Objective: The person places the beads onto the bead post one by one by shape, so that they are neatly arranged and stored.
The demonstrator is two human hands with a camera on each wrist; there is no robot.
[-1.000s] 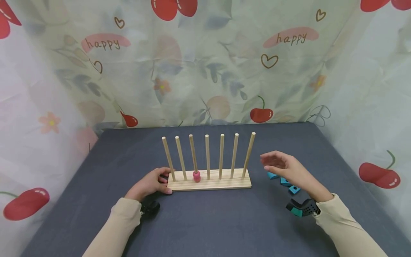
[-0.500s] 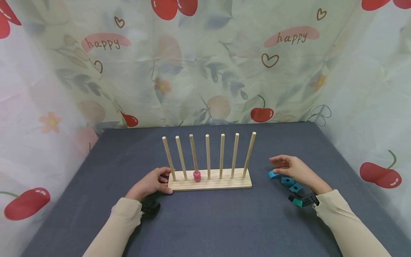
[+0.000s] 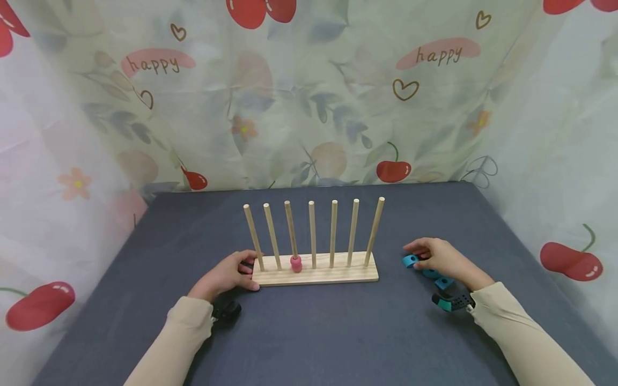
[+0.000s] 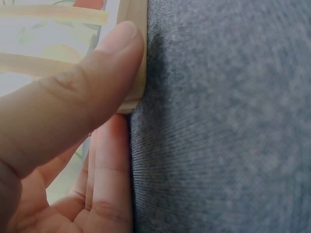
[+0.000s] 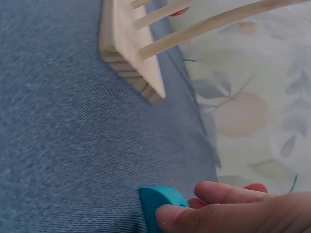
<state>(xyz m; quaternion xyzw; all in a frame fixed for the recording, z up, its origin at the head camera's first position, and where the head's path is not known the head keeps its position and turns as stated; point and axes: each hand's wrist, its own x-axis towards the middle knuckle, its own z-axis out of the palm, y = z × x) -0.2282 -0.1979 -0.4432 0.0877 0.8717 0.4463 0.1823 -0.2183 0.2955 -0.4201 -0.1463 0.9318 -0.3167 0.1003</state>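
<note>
A pale wooden peg board [image 3: 333,274] with several upright pegs stands mid-table. At its left end my left hand [image 3: 227,276] grips the base, the thumb over the front edge in the left wrist view and the fingers at the end and behind. Small pink beads [image 3: 296,264] sit at the foot of the third peg from the left. Out to the right, my right hand [image 3: 446,261] pinches a blue half-round block [image 3: 410,261] between thumb and fingers. In the right wrist view that block [image 5: 158,201] stands tilted, its far side hidden by the fingers.
Two more blue blocks [image 3: 444,282] lie under and in front of my right hand, partly covered by it. The dark grey cloth [image 3: 309,332] covers the table. A printed curtain [image 3: 289,107] rises behind and along both sides.
My right hand has moved right and down to the blue blocks and taken hold of the farthest one, which is now tipped up. My left hand stays on the peg board.
</note>
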